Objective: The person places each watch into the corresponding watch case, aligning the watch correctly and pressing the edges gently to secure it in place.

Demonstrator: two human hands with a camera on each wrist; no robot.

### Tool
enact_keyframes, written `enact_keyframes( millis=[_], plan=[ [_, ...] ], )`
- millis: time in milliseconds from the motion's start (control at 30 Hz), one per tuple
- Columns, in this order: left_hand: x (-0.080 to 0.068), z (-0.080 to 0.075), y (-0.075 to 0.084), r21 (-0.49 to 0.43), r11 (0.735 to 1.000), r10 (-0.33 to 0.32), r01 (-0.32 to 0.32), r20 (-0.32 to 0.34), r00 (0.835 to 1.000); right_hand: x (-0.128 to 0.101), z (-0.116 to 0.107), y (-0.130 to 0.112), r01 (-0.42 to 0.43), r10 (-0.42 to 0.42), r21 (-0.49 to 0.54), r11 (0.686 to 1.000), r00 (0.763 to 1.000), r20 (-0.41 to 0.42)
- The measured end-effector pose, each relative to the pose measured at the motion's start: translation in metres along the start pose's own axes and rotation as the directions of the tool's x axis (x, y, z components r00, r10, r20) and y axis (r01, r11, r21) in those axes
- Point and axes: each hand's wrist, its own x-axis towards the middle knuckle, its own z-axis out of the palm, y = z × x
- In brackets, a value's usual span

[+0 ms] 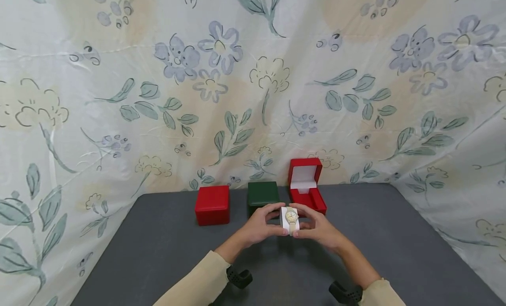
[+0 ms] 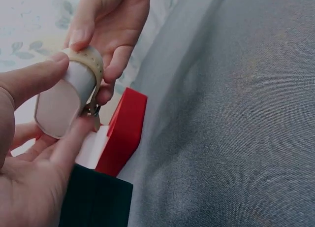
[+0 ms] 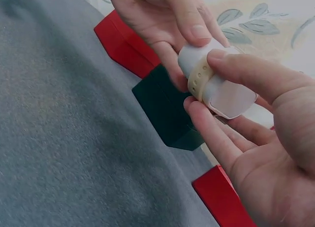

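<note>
- A watch (image 1: 291,217) strapped round a small white cushion (image 3: 224,91) is held above a grey table (image 1: 158,253), just in front of an open red box (image 1: 306,185).
- It looks light; the cushion likely soft, the dial fragile – best held by the cushion's ends.
- Left hand (image 1: 258,227) and right hand (image 1: 320,229) – both pinch it, fingers curled round, palms facing each other.
- A green box (image 1: 262,193) and a shut red box (image 1: 212,204) sit behind.

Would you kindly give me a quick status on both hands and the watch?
Left hand and right hand both pinch the watch cushion. Watch strapped around it. Open red box just behind, unobstructed.
</note>
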Motion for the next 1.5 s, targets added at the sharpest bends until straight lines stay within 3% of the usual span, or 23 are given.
enact_keyframes(
  millis=[167,367,500,700,900,1033,1300,1500],
  plan=[
    [0.008,0.005,0.0,0.102,0.995,0.017,-0.014,-0.035,0.999,-0.002,-0.005,0.003,-0.01,0.009,-0.043,0.999,1.0,-0.027],
    [0.025,0.014,0.004,0.179,0.984,0.003,0.013,-0.09,0.996,-0.009,-0.011,0.0,-0.013,-0.019,-0.182,0.983,0.985,-0.172],
    [0.039,0.02,0.009,0.22,0.975,-0.014,0.043,-0.129,0.992,-0.011,-0.016,-0.001,0.005,-0.053,-0.19,0.982,0.967,-0.25],
    [0.063,0.027,0.018,0.311,0.95,0.012,0.032,-0.139,0.99,-0.012,-0.024,-0.003,0.005,-0.101,-0.246,0.969,0.919,-0.381],
    [0.088,0.035,0.023,0.454,0.89,0.03,0.048,-0.165,0.986,-0.009,-0.029,-0.006,-0.099,-0.035,-0.22,0.97,0.844,-0.534],
    [0.105,0.041,0.02,0.517,0.852,0.03,0.08,-0.2,0.979,-0.005,-0.033,-0.006,-0.106,-0.015,-0.174,0.979,0.817,-0.577],
    [0.122,0.05,0.009,0.56,0.819,0.014,0.122,-0.232,0.973,0.006,-0.039,0.004,-0.11,0.014,-0.128,0.986,0.807,-0.59],
    [0.126,0.05,0.003,0.602,0.784,-0.008,0.152,-0.234,0.972,0.011,-0.04,0.01,-0.158,0.037,-0.167,0.973,0.824,-0.566]
  ],
)
